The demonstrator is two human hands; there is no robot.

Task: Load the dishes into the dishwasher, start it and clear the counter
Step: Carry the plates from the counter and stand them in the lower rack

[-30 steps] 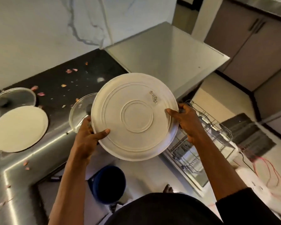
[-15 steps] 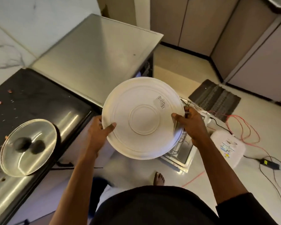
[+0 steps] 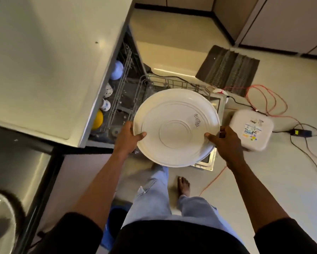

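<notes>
Head view, hidden: The white plate [image 3: 176,127] covers most of the pulled-out lower rack [image 3: 172,84] and the open dishwasher door [image 3: 206,163] beneath it. Only the rack's far wires and the door's near corner show.
Head view, cut off: A glass lid [image 3: 0,222] on the dark counter [image 3: 16,162] is blurred and clipped by the lower left edge. A blue object [image 3: 113,222] below the person's waist is too hidden to name.
Head view, hard to make out: Rounded cups [image 3: 116,70] and a yellow piece [image 3: 98,119] sit in the upper rack [image 3: 125,74], half under the dishwasher's steel top [image 3: 53,61]. A second rim peeks out below the plate's lower right edge; whether it is another plate cannot be told.
Left hand [image 3: 128,138]: It grips the plate's left rim, thumb across the upturned underside, fingers out of sight behind.
Right hand [image 3: 225,142]: It grips the right rim the same way, thumb on top.
Plate: It is held in the air above the lower rack, underside to the camera, with a barcode sticker [image 3: 197,120] showing.
Floor: A white square container [image 3: 251,129] lies just beyond the right hand, near red cables [image 3: 264,99], a black adapter [image 3: 300,132] and a ribbed mat [image 3: 227,70]. A bare foot [image 3: 184,186] stands below the plate.
</notes>
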